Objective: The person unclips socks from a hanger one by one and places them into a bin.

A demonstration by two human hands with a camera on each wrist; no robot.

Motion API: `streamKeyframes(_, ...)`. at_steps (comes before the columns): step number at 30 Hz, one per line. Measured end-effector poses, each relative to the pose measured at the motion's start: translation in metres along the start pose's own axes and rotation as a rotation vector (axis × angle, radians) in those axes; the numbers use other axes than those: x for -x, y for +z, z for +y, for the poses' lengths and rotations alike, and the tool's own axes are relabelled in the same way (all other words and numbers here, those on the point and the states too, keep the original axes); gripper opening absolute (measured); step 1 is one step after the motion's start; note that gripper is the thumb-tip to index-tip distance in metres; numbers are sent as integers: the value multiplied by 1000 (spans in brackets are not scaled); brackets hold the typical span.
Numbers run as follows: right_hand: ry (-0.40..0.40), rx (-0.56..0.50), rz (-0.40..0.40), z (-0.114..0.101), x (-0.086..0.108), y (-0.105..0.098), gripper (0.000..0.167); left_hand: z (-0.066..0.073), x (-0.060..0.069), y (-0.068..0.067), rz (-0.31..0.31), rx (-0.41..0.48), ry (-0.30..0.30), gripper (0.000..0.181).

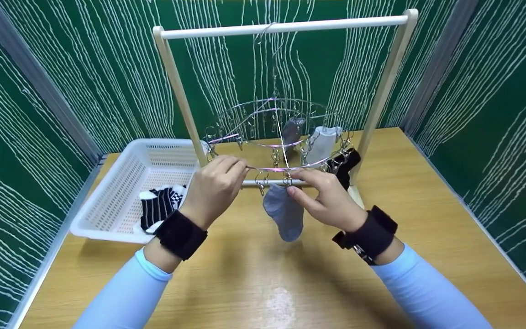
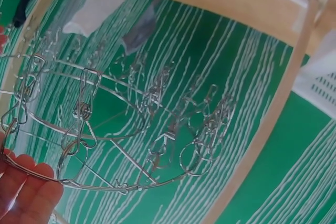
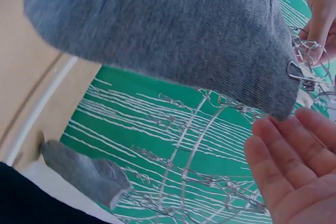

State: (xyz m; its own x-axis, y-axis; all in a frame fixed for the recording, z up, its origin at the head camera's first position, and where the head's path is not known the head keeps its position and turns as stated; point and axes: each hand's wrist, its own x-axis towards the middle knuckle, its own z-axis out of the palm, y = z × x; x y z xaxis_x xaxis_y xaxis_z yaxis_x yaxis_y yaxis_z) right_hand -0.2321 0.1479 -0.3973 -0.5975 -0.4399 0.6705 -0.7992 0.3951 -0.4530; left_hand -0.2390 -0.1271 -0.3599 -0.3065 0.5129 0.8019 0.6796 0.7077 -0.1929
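Observation:
A round metal sock hanger (image 1: 276, 169) with many clips hangs in front of me. My left hand (image 1: 215, 187) grips its near rim, and the left wrist view shows the fingers (image 2: 32, 179) curled at the wire. A grey sock (image 1: 286, 214) hangs from the near side, with a clip (image 3: 295, 72) on its cuff. My right hand (image 1: 329, 198) is beside that cuff. In the right wrist view its fingers (image 3: 278, 156) are extended, close to the sock's edge; the thumb is hidden there. A darker grey sock (image 1: 292, 132), a white sock (image 1: 322, 145) and a black sock (image 1: 346, 167) hang farther back and right.
A wooden rack with a white top bar (image 1: 327, 25) carries the hanger. At left, a white basket (image 1: 96, 214) holds black-and-white striped socks (image 1: 159, 208). Green walls with white lines enclose the wooden table (image 1: 427, 205).

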Motion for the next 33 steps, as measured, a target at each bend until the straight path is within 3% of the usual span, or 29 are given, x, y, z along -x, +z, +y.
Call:
streamKeyframes(7, 37, -67, -39, 3, -6, 2, 8, -1, 3, 2, 8, 8, -10, 6)
streamKeyframes(22, -35, -120, -4, 1, -10, 9, 6, 1, 7, 3, 33, 16, -44, 12)
streamKeyframes(28, -30, -127, 12, 0, -11, 10, 6, 8, 12, 2, 84, 17, -62, 21)
streamKeyframes(33, -36, -130, 32, -1, -10, 11, 7, 18, 21, 2, 86, 46, -54, 16)
